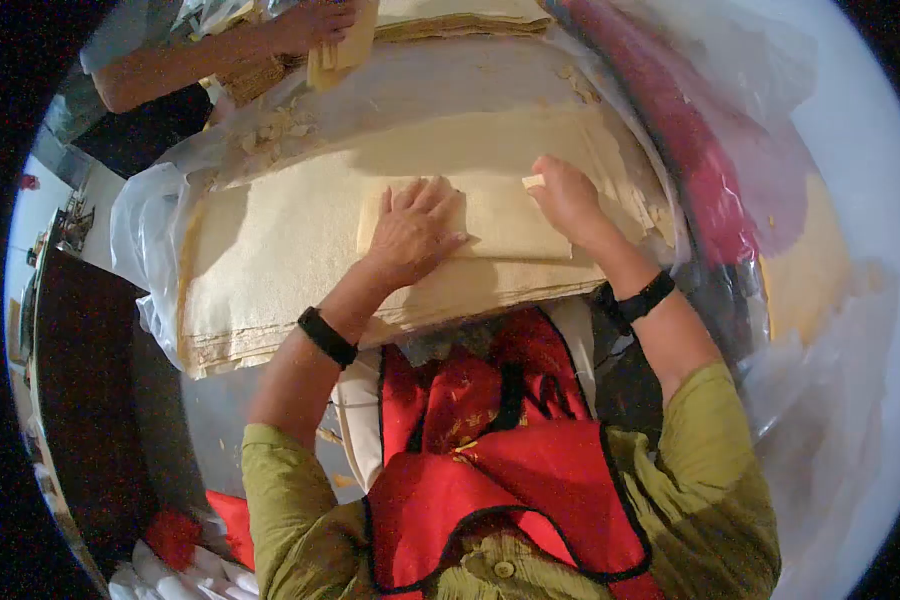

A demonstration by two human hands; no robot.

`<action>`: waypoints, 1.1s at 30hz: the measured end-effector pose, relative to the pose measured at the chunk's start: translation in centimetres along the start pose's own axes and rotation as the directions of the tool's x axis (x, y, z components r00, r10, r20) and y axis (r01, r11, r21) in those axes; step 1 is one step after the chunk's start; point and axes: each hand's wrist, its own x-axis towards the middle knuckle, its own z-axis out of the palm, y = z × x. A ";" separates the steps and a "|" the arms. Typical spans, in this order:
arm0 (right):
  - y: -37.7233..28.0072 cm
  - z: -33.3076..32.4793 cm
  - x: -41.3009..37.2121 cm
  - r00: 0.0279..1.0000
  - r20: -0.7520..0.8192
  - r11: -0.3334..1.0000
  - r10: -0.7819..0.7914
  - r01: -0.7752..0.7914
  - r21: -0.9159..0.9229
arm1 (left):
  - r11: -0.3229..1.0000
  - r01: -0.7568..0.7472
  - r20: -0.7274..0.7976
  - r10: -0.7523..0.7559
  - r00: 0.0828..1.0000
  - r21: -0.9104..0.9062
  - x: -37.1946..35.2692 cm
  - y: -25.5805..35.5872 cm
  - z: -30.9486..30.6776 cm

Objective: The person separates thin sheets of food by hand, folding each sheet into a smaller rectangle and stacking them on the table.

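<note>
My left hand (pixel 412 232) lies flat with its fingers spread, pressing on a folded cream-coloured sheet (pixel 515 232). To its right, my right hand (pixel 570 200) is closed around a small pale flat piece (pixel 535 182), whose end sticks out past the thumb side. That hand is over the right part of the folded sheet. Beneath both lies a wide stack of thin cream sheets (pixel 260 255) with layered, uneven edges toward my body.
Clear plastic wrap (pixel 150 215) surrounds the stack, with crumbly scraps (pixel 280 130) at its far side. Across the table, another person's hand (pixel 315 22) holds pale folded sheets (pixel 342 60). Red material under plastic (pixel 705 200) runs along the right.
</note>
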 end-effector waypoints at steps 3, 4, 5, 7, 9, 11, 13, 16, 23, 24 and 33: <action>-2.0 -0.7 -0.7 0.973 -0.091 0.949 -0.210 0.181 -0.257 | 0.998 0.022 0.085 -0.018 0.996 -0.051 0.0 0.2 0.4; -2.7 -0.3 -0.8 0.931 -0.137 0.901 -0.337 0.277 -0.334 | 0.998 0.021 0.102 -0.014 0.995 -0.066 0.0 0.3 0.0; -3.7 0.7 -1.0 0.944 -0.071 0.919 -0.321 0.293 -0.264 | 0.997 0.014 0.118 -0.004 0.993 -0.080 0.0 0.3 -0.2; -5.0 3.2 -1.5 0.953 0.062 0.945 -0.295 0.301 -0.124 | 0.998 0.013 0.117 -0.007 0.993 -0.056 -0.1 -0.1 0.8; -4.3 4.0 -1.8 0.957 0.038 0.942 -0.288 0.290 -0.170 | 0.998 0.045 0.097 -0.041 0.994 -0.035 -0.3 -0.8 1.1; -3.0 4.1 -1.9 0.977 0.010 0.961 -0.214 0.212 -0.176 | 0.994 0.110 0.072 -0.108 0.991 -0.017 -1.5 -2.1 0.7; -0.7 3.1 -2.1 0.984 0.008 0.971 -0.177 0.176 -0.161 | 0.989 0.143 0.102 -0.138 0.985 -0.045 -2.4 -3.3 0.1; -0.5 0.2 -1.8 0.987 0.088 0.980 -0.133 0.144 -0.137 | 0.979 0.201 0.111 -0.197 0.974 -0.030 -3.2 -3.5 0.1; -0.4 -1.6 0.5 0.898 0.418 0.974 -0.140 0.049 0.221 | 0.937 0.329 0.020 -0.329 0.944 -0.118 -6.3 -3.1 -1.1; -0.2 -1.3 0.9 0.894 0.414 0.951 -0.170 0.038 0.308 | 0.922 0.357 0.000 -0.361 0.933 -0.148 -7.3 -3.4 -1.5; -3.7 -2.1 12.3 0.974 0.144 0.588 0.174 -0.220 0.778 | 0.756 0.460 -0.401 -0.643 0.652 -0.465 -17.5 -8.1 -4.9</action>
